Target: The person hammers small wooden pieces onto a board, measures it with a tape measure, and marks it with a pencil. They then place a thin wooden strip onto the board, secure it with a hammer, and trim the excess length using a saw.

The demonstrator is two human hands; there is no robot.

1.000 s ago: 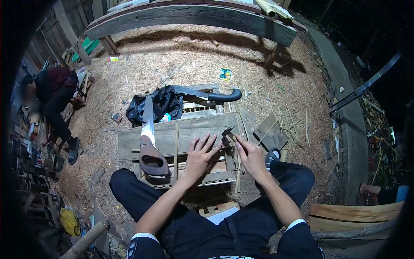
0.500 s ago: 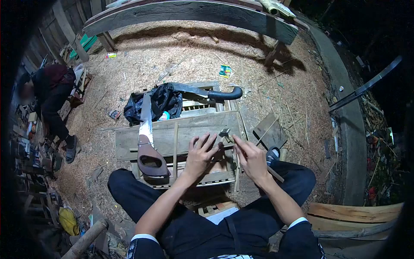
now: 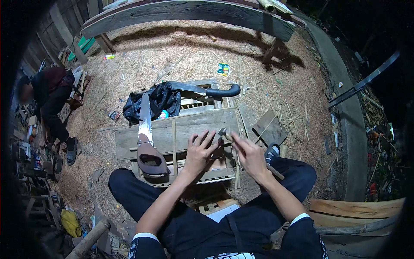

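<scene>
"Start at far left. What is noted?"

"A co-worker [image 3: 54,97], bent forward, well apart from this work. Next, a saw [image 3: 145,125], lying with its handle to the near side; I judge it is placed so for easy reach. Its blade crosses a black bag [image 3: 169,99]."

"And beneath?"

"A board [image 3: 189,123], laid over a slatted crate [image 3: 211,178], which seems to serve as a low bench. A thin strip [image 3: 174,140] lies across the board, just right of the saw."

"The left hand [image 3: 198,157]?"

"Over the board's near edge, fingers spread and slightly bent, probably to steady something. Whether thumb and forefinger pinch anything, I cannot tell; the spot is dark and small."

"Further right?"

"Beyond the board, a big knife [image 3: 222,91], black handle pointing right, apparently out of the way. Nearer, the hammer [image 3: 222,132]: its head is just beside the left fingertips, above the board."

"And the right hand [image 3: 251,159]?"

"Closed round the hammer's handle, well up toward the head; the butt shows past the wrist. In my judgement, a grip that short favours control over force."

"Anything beyond?"

"A flat offcut [image 3: 271,125] on the ground, a thin stick across it. It looks set aside; neither hand touches it."
</scene>
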